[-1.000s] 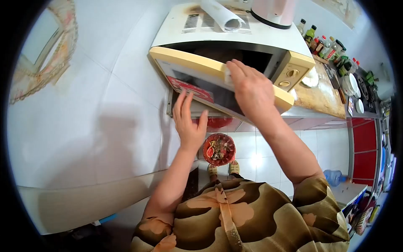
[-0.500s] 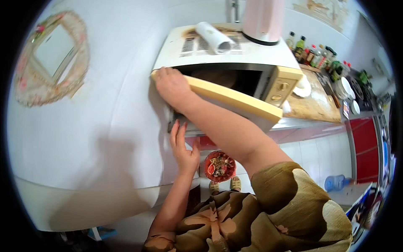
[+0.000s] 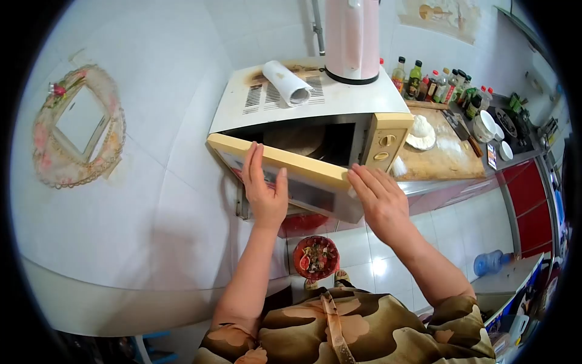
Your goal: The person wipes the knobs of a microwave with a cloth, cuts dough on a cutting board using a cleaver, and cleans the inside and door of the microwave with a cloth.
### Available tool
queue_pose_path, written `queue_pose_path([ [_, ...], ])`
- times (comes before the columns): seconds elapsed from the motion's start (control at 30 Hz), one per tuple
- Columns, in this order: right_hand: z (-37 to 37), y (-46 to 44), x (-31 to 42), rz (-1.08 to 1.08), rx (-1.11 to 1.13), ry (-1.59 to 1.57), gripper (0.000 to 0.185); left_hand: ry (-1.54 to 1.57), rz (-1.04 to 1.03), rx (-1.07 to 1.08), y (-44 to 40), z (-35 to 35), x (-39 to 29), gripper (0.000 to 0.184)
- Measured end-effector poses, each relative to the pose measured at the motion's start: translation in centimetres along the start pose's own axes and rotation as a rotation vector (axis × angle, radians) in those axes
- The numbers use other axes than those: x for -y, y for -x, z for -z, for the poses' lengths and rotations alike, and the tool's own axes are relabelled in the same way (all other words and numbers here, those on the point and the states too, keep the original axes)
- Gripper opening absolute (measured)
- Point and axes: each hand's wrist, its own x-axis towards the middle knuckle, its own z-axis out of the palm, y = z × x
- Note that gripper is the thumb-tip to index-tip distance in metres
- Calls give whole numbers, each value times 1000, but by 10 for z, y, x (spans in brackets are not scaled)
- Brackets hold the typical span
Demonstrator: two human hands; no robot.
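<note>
A cream-yellow microwave (image 3: 339, 104) stands in front of me with its door (image 3: 291, 165) partly open. My left hand (image 3: 265, 197) is against the front of the door toward its left part, fingers upright and spread from the thumb. Fingers stretched out, my right hand (image 3: 383, 200) rests on the door's right end, just below the control panel with its knobs (image 3: 387, 141). Neither hand grips anything. A round, pale plate (image 3: 297, 138) shows dimly inside the microwave above the door's edge.
On top of the microwave are a white paper roll (image 3: 285, 82) and a pink kettle (image 3: 351, 42). To the right, a wooden board (image 3: 439, 161) bears dough and a knife, with several bottles (image 3: 414, 82) behind. A red waste bin (image 3: 330, 267) stands on the floor.
My right hand has moved from the door's left end to its right end. My left hand has come up against the door front. The camera view has shifted, and the door remains partly open.
</note>
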Motion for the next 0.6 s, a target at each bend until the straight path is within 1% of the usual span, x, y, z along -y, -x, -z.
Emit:
queue_pose_path([
  [0.07, -6, -6, 7, 24, -5, -6, 43, 21, -5, 46, -1, 2, -1, 61],
  [0.13, -14, -20, 22, -105, -11, 26, 43, -8, -19, 41, 3, 5, 4, 64],
  [0.2, -37, -37, 25, -61, -6, 47, 43, 16, 36, 69, 5, 11, 6, 68],
  [0.27, -68, -61, 37, -2, -54, 16, 45, 28, 57, 20, 9, 16, 15, 69],
  [0.33, -95, -89, 56, 31, -60, -43, 46, -36, 57, -38, 13, 22, 18, 68],
  [0.37, -108, -103, 64, 36, -80, -74, 47, 4, 83, -76, 12, 25, 18, 65],
  [0.4, -120, -117, 74, 96, -182, -69, 41, 8, 79, -73, 14, 25, 20, 65],
  [0.47, -151, -144, 93, 79, -156, -112, 27, -30, 110, -150, 17, 27, 30, 60],
  [0.5, -165, -154, 100, 89, -235, -99, 26, -26, 126, -165, 14, 31, 29, 58],
  [0.53, -175, -163, 109, 77, -231, -100, 26, -26, 127, -153, 12, 33, 28, 58],
  [0.6, -177, -170, 112, 77, -65, -15, 26, 64, 150, -284, 6, 31, 24, 57],
])
